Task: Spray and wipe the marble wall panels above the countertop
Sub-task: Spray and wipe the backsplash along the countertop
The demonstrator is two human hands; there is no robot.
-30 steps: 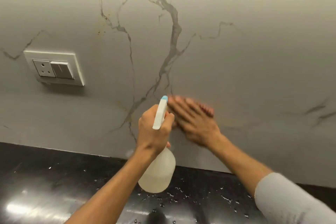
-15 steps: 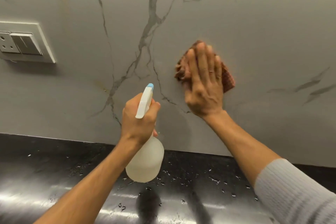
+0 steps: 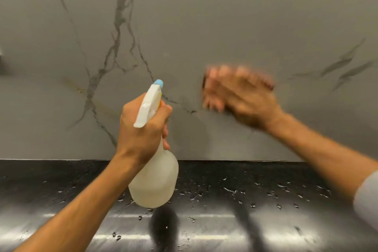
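Observation:
The grey marble wall panel (image 3: 214, 16) with dark veins fills the upper half of the view. My left hand (image 3: 141, 129) grips the neck of a white spray bottle (image 3: 156, 182) with a blue nozzle tip, held upright in front of the wall and above the countertop. My right hand (image 3: 241, 96) is blurred with motion and pressed flat against the wall to the right of the bottle. A reddish-brown cloth (image 3: 204, 83) shows only as a thin edge under its fingers; the hand hides the remainder.
A black glossy countertop (image 3: 255, 200) runs along the bottom, dotted with water droplets and light reflections. Its back edge meets the wall panel. A sliver of the switch plate (image 3: 1, 63) shows at the far left edge.
The view has shifted right, so the switch plate has almost left the frame. My right hand has swept the cloth down and to the right across the wall. My left hand keeps holding the bottle.

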